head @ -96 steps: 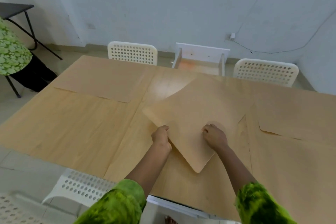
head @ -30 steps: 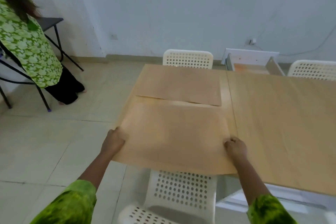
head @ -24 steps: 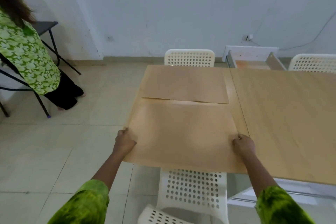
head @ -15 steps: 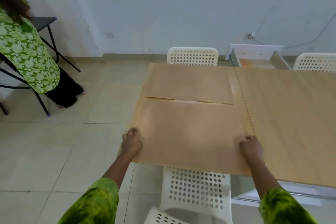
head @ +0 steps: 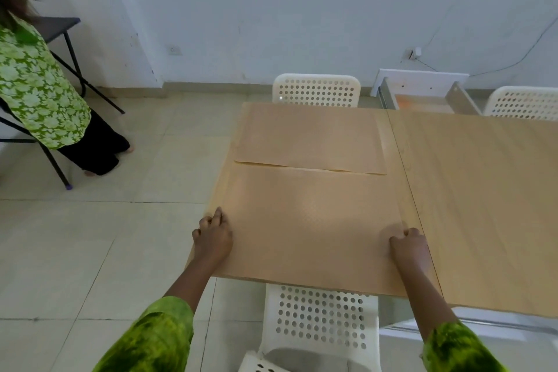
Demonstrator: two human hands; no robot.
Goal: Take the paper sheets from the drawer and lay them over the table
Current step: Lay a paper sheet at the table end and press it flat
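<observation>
We stand at the left end of a long table with a pale wood-grain top, and the near sheet of tan paper lies flat on it between our hands. Our left hand sits at the sheet's left edge, knuckles up and fingers loosely curled; we cannot tell whether they hold the edge or only rest on it. Our right hand is at the right edge with its fingers curled in tight, pinching the paper there. A far sheet lies flat just beyond, its near edge meeting the near sheet's far edge (a thin, slightly lifted seam shows between them). A narrow strip of bare table runs along the right of both sheets.

At the table's far side the drawer stands pulled out, white-sided, with an orange-tinted bottom. White perforated chairs stand around: a far chair beside the drawer, another chair at the far right, and a near chair tucked below us. The floor is pale tile, and the wall is plain white with a thin cable trailing across it. At the left, well apart from the table, another person in a green patterned top sits by a dark side table.
</observation>
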